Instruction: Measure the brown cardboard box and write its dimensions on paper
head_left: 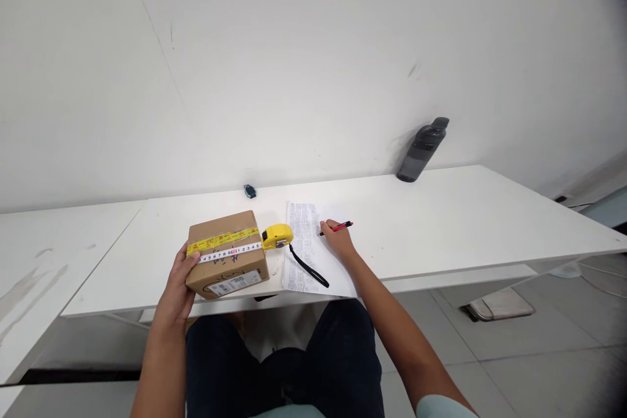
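The person sits at a white bench [416,228], and both hands are occupied. The left hand [177,287] grasps the left end of a cardboard box [220,270], with the thumb placed at the free end of a measuring blade [229,253]. The box is at the near edge of the bench, left of the paper; whether it rests fully there, one cannot tell. The blade lies across the box, just beside a strip of yellow packing tape [225,239], and it comes out from the yellow tape measure [277,235] at the right side of the box. A white label [236,283] is on the side facing the person. The black strap [308,266] of the tape measure hangs over the written paper [302,235]. The right hand [337,241] grips a red and black pen [342,226], its tip over the paper. Near the wall are a dark watch [250,191] and, farther right, an upright dark bottle [422,150].
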